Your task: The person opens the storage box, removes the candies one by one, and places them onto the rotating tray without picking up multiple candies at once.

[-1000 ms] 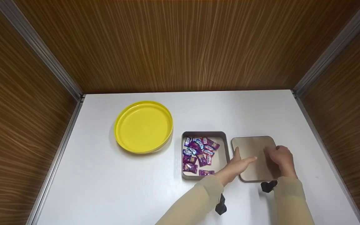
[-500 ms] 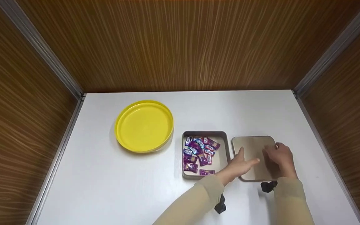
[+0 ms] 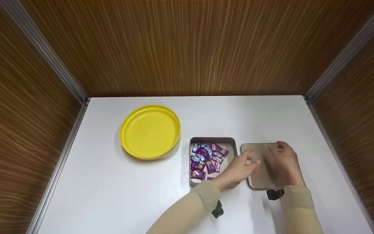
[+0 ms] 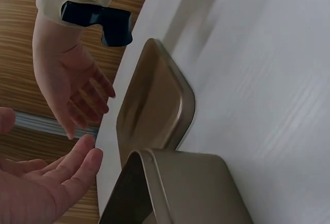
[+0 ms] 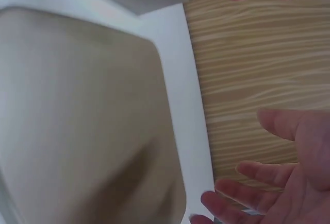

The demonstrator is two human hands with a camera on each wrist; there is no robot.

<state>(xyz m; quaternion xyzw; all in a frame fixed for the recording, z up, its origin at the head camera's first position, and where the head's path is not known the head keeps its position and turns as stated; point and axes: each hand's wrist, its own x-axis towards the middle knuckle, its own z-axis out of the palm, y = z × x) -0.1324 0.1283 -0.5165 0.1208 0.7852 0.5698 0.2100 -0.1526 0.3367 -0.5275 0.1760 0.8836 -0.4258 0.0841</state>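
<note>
A metal tin (image 3: 226, 140) with several wrapped candies (image 3: 208, 159) in purple, blue and red stands on the table. Its flat lid (image 3: 260, 177) lies just right of it. My left hand (image 3: 239, 169) hovers over the tin's right side, fingers loosely bent, holding nothing. Above the lid's right part is my right hand (image 3: 286, 161), also holding nothing, its shadow falling on the lid. In the left wrist view, a gap shows between the lid (image 4: 154, 100) and the relaxed fingers of the right hand (image 4: 72, 82). The tin (image 4: 191, 183) stands below the left hand (image 4: 41, 188).
A round yellow lid or tray (image 3: 150, 132) sits on the white table (image 3: 118, 195) at the left, on top of something pale. Wood-patterned panels (image 3: 193, 48) enclose the table at the back and both sides.
My left hand has drawn back leftward over the tin, its fingers more bent. The right hand has shifted slightly left and away from me. Tin, lid and yellow item stay put.
</note>
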